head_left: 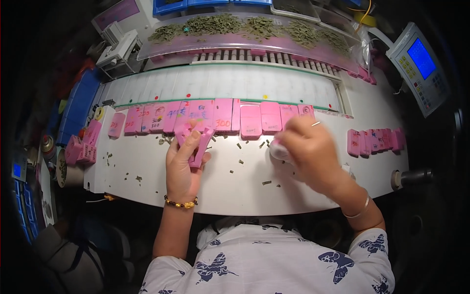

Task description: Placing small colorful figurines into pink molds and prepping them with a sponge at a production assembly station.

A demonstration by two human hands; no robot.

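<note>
My left hand (185, 152) is closed round a pink piece (198, 157) with two upright sides and a gap between them, held over the table in front of the pink block row. My right hand (311, 152) is blurred by motion, its fingers curled together. Just below those fingertips a rounded white object (279, 151) shows in part; whether the hand grips or only covers it is unclear. Along the far side of the white table (235, 196) stands a row of pink blocks (223, 115) with handwritten marks.
Short green-brown stem pieces (266, 183) lie scattered. Behind the blocks are a pale belt (225, 83), rollers (235, 55) and a clear tray (147, 51) of stems. More pink blocks stand left (84, 147) and right (374, 141). A control panel (420, 63) rises at right.
</note>
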